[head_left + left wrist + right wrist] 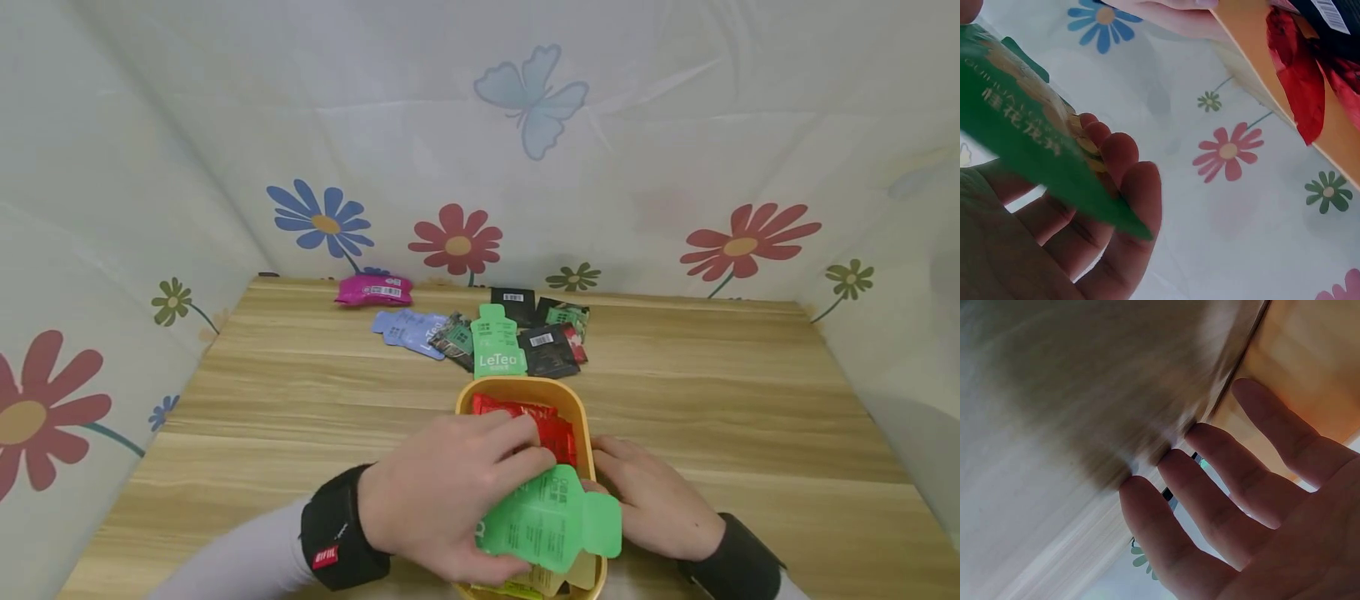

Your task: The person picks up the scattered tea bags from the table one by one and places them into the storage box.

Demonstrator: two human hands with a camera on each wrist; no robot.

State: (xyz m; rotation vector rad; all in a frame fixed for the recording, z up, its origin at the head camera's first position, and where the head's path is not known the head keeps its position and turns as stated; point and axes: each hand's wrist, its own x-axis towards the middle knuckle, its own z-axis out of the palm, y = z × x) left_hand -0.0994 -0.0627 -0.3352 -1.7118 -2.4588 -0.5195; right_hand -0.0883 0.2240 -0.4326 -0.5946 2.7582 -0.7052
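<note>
My left hand (450, 492) holds a green tea packet (543, 521) with a tab at one end, above the near part of a yellow-orange bin (517, 384). In the left wrist view the packet (1016, 119) shows white lettering, and the fingers (1141, 194) curl around its edge. Red wrappers (558, 437) lie inside the bin, with other packets partly hidden under the left hand. Beside the bin's right side, my right hand (667, 508) rests on the table. The right wrist view shows its fingers (1210, 519) spread and gently bent, one against the bin wall (1297, 356).
Beyond the bin lie another green packet (497, 342), a blue packet (412, 332), a patterned packet (453, 340) and several dark sachets (551, 354). A magenta pouch (373, 291) sits at the back left of the wooden table (300, 400). A flowered curtain (600, 192) surrounds the table.
</note>
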